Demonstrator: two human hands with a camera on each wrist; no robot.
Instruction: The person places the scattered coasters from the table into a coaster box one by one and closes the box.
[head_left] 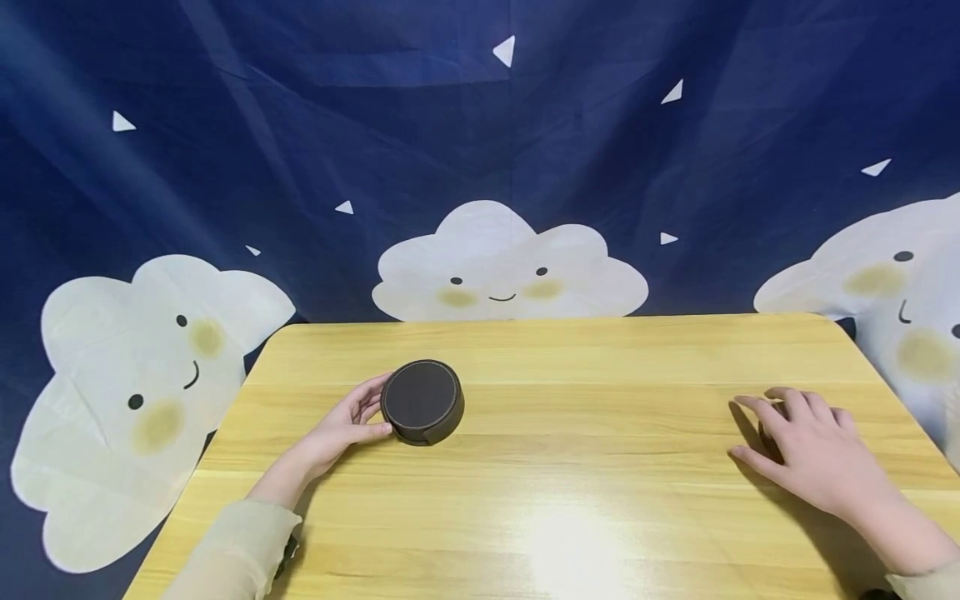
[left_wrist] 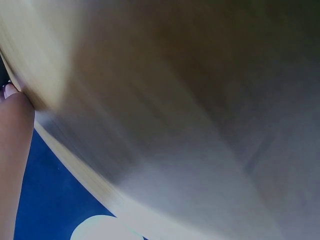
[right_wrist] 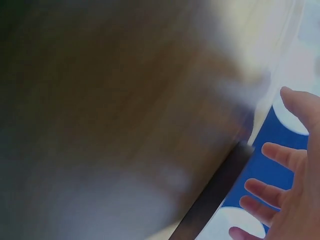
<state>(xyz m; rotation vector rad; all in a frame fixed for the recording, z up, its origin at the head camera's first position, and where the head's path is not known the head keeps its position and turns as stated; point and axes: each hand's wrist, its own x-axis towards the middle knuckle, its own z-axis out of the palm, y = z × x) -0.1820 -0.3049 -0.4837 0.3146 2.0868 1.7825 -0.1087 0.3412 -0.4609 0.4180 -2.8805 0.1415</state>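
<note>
A round black case [head_left: 422, 398] with a stitched flat top sits on the table, left of the middle in the head view. My left hand [head_left: 348, 429] holds its left side, thumb at the near edge and fingers round the far side. In the left wrist view only a strip of the left hand [left_wrist: 15, 150] shows. On the right, my right hand [head_left: 821, 454] is spread over a dark brown thing [head_left: 772, 429], mostly hidden beneath it. The right wrist view shows the fingers apart beside a long dark edge [right_wrist: 215, 192]; its kind is unclear.
The light wooden table [head_left: 592, 467] has rounded far corners. Behind it hangs a dark blue cloth [head_left: 420, 133] printed with smiling clouds and white triangles. Both wrist views are largely filled by blurred, shaded wood.
</note>
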